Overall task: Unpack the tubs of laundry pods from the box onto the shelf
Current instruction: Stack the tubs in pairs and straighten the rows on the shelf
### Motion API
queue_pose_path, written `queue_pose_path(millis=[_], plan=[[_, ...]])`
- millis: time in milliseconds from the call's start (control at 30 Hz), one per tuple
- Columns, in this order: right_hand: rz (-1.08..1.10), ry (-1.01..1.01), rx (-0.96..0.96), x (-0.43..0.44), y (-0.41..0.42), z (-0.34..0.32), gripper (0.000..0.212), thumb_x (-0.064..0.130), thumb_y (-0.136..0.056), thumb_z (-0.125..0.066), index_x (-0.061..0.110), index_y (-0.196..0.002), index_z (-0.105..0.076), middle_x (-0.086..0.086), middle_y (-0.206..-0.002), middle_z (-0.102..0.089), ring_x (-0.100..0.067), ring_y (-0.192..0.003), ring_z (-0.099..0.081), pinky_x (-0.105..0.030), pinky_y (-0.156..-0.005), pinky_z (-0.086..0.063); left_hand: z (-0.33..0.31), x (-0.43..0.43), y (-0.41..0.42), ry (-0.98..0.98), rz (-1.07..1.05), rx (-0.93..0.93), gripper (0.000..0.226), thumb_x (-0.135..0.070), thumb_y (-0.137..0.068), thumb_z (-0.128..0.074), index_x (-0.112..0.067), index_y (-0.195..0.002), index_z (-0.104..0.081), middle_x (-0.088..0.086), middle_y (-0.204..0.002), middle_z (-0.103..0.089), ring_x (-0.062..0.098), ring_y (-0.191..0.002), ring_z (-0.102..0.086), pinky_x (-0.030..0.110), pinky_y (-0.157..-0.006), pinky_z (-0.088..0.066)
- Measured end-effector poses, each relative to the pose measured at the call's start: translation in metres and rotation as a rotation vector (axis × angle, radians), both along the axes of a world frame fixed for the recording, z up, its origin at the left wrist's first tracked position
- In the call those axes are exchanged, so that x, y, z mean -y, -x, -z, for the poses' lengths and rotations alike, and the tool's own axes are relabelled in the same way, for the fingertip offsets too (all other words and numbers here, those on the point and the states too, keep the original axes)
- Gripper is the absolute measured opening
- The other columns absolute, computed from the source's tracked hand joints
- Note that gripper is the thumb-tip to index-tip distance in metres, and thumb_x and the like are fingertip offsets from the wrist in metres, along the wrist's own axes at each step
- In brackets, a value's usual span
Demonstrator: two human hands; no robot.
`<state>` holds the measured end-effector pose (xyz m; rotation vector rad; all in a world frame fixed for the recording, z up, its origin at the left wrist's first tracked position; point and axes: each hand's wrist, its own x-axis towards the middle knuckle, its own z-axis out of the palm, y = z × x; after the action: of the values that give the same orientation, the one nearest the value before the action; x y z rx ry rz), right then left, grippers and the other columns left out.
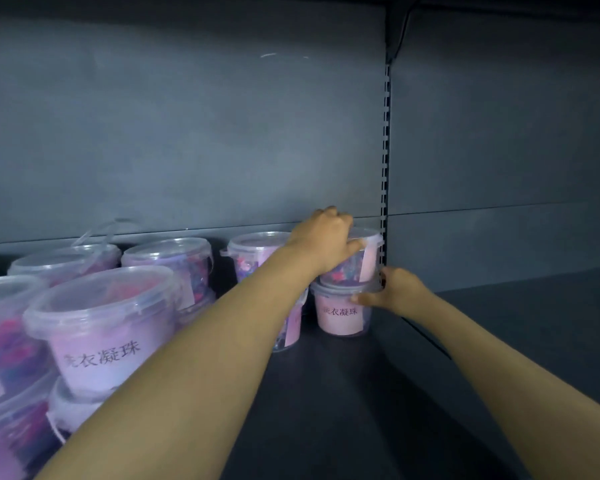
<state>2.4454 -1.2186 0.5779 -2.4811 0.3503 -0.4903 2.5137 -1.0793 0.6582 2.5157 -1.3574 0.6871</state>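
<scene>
Both bare hands are on a stack of 2 tubs at the back of the dark shelf [343, 393], close to the slotted upright [384, 168] where the back panel [187, 133] meets the next bay. The left hand [326, 237] lies over the lid of the upper tub [355, 268], its fingers [355, 244] wrapped down the front of the rim and clamped on it. The right hand [392, 289] is pressed against the lid edge of the lower tub [342, 315], fingers together along the rim, thumb hidden behind.

The lower tub stands upright on the shelf, its pink label facing forward. Just beside this stack, toward the left, a second stack [253, 254] is partly hidden by the left forearm. Further toward the shelf's left edge, more tubs [101, 323] stand stacked 2 high in rows, running from the back to the front edge, all lidded, with purple and pink pods showing through the clear walls.
</scene>
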Motion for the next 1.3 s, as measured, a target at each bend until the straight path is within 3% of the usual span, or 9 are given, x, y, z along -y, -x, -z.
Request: queue_pose_path(millis=[100,300,500,733,800,933,1033,1167,1300], plan=[[-0.050,-0.192,0.036,-0.003,-0.012,0.012,0.031,0.030,-0.075,-0.078,0.022,-0.100,-0.061,0.006,-0.099,-0.064,-0.002,-0.083,-0.058,-0.005,-0.066,-0.042,0.007,0.019,-0.005,-0.013,0.026,-0.008,0.057,-0.049,-0.090,-0.048,-0.006,-0.127,-0.051,0.018,-0.127,-0.050,0.033,-0.120,-0.047,0.043,-0.100,-0.041],[-0.056,-0.324,0.268,-0.006,-0.037,0.036,0.051,0.025,-0.060,-0.089,0.013,-0.104,-0.067,-0.002,-0.101,-0.071,-0.014,-0.094,-0.067,-0.025,-0.080,-0.054,0.014,0.028,-0.022,-0.047,0.051,0.016,0.049,-0.043,-0.088,-0.056,-0.015,-0.128,-0.050,0.011,-0.128,-0.051,0.031,-0.119,-0.049,0.041,-0.098,-0.043],[-0.061,-0.399,0.207,0.006,-0.027,0.035,0.048,0.027,-0.065,-0.085,0.023,-0.099,-0.051,0.013,-0.089,-0.060,-0.003,-0.081,-0.058,-0.008,-0.058,-0.043,0.008,0.019,-0.028,-0.060,0.108,-0.072,0.048,-0.035,-0.084,-0.064,-0.023,-0.129,-0.052,0.003,-0.128,-0.058,0.025,-0.115,-0.054,0.038,-0.094,-0.046],[-0.290,-0.658,0.050,0.035,-0.006,0.030,0.056,0.028,-0.066,-0.083,0.027,-0.116,-0.056,0.003,-0.123,-0.063,-0.007,-0.111,-0.059,-0.022,-0.092,-0.047,0.001,0.002,-0.027,-0.051,0.277,-0.252,0.050,-0.007,-0.081,-0.068,-0.016,-0.128,-0.053,0.001,-0.130,-0.057,0.015,-0.118,-0.052,0.022,-0.098,-0.039],[-0.290,-0.636,-0.003,0.036,0.000,0.028,0.059,0.033,-0.065,-0.083,0.029,-0.117,-0.056,0.003,-0.128,-0.060,-0.010,-0.117,-0.055,-0.028,-0.101,-0.042,-0.001,0.001,-0.026,-0.081,0.272,-0.243,0.050,-0.009,-0.080,-0.069,-0.016,-0.127,-0.052,0.002,-0.130,-0.056,0.017,-0.118,-0.051,0.025,-0.099,-0.040],[-0.142,-0.513,0.103,0.029,0.005,0.024,0.064,0.024,-0.076,-0.077,0.011,-0.131,-0.047,0.001,-0.121,-0.056,-0.011,-0.108,-0.053,-0.020,-0.088,-0.041,-0.001,0.005,-0.023,-0.116,0.199,-0.196,0.055,-0.031,-0.084,-0.066,-0.017,-0.132,-0.044,0.005,-0.137,-0.050,0.021,-0.124,-0.047,0.030,-0.102,-0.039],[-0.070,-0.459,0.191,0.015,0.002,0.023,0.055,0.027,-0.073,-0.079,0.013,-0.117,-0.050,0.000,-0.112,-0.057,-0.008,-0.094,-0.056,-0.017,-0.076,-0.047,0.002,0.011,-0.021,-0.110,0.158,-0.187,0.057,-0.037,-0.088,-0.059,-0.018,-0.137,-0.039,0.006,-0.142,-0.045,0.023,-0.129,-0.044,0.030,-0.104,-0.037],[-0.021,-0.363,0.222,0.001,-0.010,0.032,0.091,0.065,-0.040,-0.082,0.014,-0.112,-0.059,-0.007,-0.113,-0.062,-0.020,-0.107,-0.059,-0.037,-0.088,-0.053,0.001,0.012,-0.018,-0.138,0.155,-0.214,0.049,-0.032,-0.090,-0.058,-0.017,-0.134,-0.044,0.005,-0.139,-0.049,0.022,-0.125,-0.046,0.025,-0.098,-0.036],[-0.056,-0.428,0.208,0.002,-0.004,0.029,0.050,0.029,-0.069,-0.082,0.016,-0.111,-0.058,0.003,-0.103,-0.063,-0.010,-0.088,-0.061,-0.017,-0.070,-0.049,-0.005,0.006,-0.019,-0.162,0.175,-0.346,0.047,-0.027,-0.089,-0.061,-0.019,-0.133,-0.045,0.003,-0.137,-0.048,0.018,-0.124,-0.046,0.020,-0.096,-0.035]])
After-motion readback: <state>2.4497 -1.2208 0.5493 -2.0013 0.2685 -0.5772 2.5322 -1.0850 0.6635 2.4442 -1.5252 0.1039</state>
